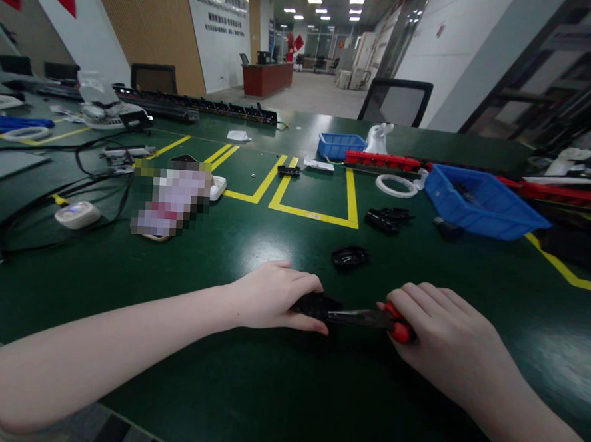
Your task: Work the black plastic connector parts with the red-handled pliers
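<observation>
My left hand [281, 297] is closed around a black plastic part [316, 305] just above the green tabletop, thumb below and fingers above. My right hand [442, 330] grips the red handles of a pair of pliers [364, 316]. The metal jaws of the pliers point left and meet the right end of the black part; what exactly they pinch is too dark to make out. Beyond my hands lies an open black housing [349, 257] with small bright pieces in it. More black parts [386, 218] lie a little farther off to the right.
A blue bin [484, 204] stands at the right, and a smaller blue bin [340, 146] farther back. A white tape ring [396, 186] lies beside red rails [384, 160]. To the left are a phone [169, 203], a white device [77, 214] and looped black cables [31, 198].
</observation>
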`<move>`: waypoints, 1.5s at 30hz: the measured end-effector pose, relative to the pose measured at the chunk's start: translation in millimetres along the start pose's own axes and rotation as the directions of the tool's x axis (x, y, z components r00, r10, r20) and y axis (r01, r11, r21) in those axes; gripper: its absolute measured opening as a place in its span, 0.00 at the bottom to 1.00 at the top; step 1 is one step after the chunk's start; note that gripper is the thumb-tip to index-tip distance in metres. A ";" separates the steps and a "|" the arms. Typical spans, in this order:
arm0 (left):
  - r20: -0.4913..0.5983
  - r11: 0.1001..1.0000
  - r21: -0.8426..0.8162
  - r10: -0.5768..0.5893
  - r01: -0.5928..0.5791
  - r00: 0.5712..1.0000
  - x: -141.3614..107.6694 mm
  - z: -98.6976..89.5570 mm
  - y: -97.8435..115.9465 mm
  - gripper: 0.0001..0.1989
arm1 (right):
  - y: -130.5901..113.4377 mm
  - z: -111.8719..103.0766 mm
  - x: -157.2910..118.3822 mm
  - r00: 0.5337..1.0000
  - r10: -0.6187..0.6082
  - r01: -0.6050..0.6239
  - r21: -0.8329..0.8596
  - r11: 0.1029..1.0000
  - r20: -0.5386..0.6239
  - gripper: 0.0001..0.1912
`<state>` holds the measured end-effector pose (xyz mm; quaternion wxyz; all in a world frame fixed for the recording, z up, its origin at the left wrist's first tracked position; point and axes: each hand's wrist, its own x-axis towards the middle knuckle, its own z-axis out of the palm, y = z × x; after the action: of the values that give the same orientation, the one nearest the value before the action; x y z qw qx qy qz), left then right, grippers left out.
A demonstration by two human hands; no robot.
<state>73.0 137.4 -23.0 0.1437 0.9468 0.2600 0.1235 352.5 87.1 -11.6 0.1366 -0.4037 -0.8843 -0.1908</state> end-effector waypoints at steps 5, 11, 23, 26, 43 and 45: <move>-0.014 0.998 0.047 0.045 -0.045 0.999 -0.3 3.6 -1.7 0.25 | -5.6 4.3 1.3 0.991 0.119 -0.127 0.134 0.983 0.067 0.02; -0.042 0.996 0.063 0.066 -0.064 0.997 -0.3 6.5 -2.6 0.24 | -13.2 9.4 3.8 0.988 0.114 -0.130 0.165 0.978 0.102 0.03; -0.120 0.996 -0.076 0.034 -0.043 0.992 -5.0 0.3 0.4 0.24 | -12.5 10.9 5.2 0.985 0.129 -0.148 0.172 0.974 0.116 0.03; -0.155 0.991 -0.111 0.062 -0.080 0.986 -5.4 -0.5 1.8 0.10 | -12.9 11.2 5.7 0.986 0.128 -0.146 0.165 0.976 0.111 0.03; -0.155 0.980 -0.163 0.087 -0.112 0.984 -4.7 0.5 -3.2 0.09 | -11.4 14.8 4.2 0.988 0.123 -0.136 0.143 0.980 0.094 0.03; -0.126 0.983 -0.165 0.055 -0.075 0.991 -4.1 1.4 -4.0 0.18 | -10.0 13.7 3.9 0.989 0.119 -0.131 0.134 0.982 0.089 0.03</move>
<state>68.2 138.3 -26.3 0.2037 0.9300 0.2256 0.2069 341.1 89.8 -24.5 0.1404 -0.4554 -0.8731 -0.1030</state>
